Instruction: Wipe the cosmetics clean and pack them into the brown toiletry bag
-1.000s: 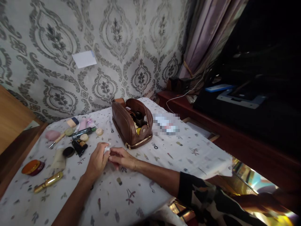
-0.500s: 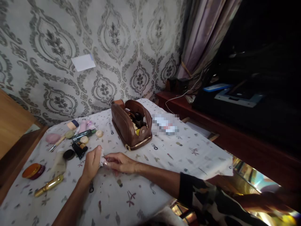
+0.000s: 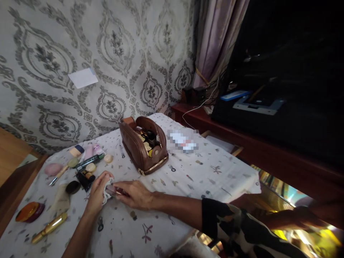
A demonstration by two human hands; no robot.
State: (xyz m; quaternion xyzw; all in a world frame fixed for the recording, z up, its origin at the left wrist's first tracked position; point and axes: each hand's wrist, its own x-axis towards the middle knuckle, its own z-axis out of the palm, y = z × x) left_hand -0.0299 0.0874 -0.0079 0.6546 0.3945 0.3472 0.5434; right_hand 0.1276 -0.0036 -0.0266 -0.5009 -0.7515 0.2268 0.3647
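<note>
My left hand (image 3: 100, 190) is closed around a crumpled white cloth (image 3: 108, 193) over the table's near part. From the right, my right hand (image 3: 136, 193) grips a small pinkish, shiny item (image 3: 115, 190), whose far end touches the cloth; its exact kind is too small to tell. Just beyond my hands stands a brown bag (image 3: 142, 147), unzipped at the top, with dark and yellow items inside. Left of my hands lie a black tube (image 3: 84, 181), a dark round lid (image 3: 73, 187) and a green bottle (image 3: 90, 162).
At the table's left are an orange-lidded jar (image 3: 28, 212), a gold bottle (image 3: 49, 228), a brush (image 3: 58, 175) and a pink sponge (image 3: 53, 169). A blurred-out packet (image 3: 184, 141) lies right of the bag. A dark screen (image 3: 290, 71) stands on the right.
The view has shifted, so the table items sit a little further left. More of the pinkish item shows between my hands, and the cloth is more visible in my left hand.
</note>
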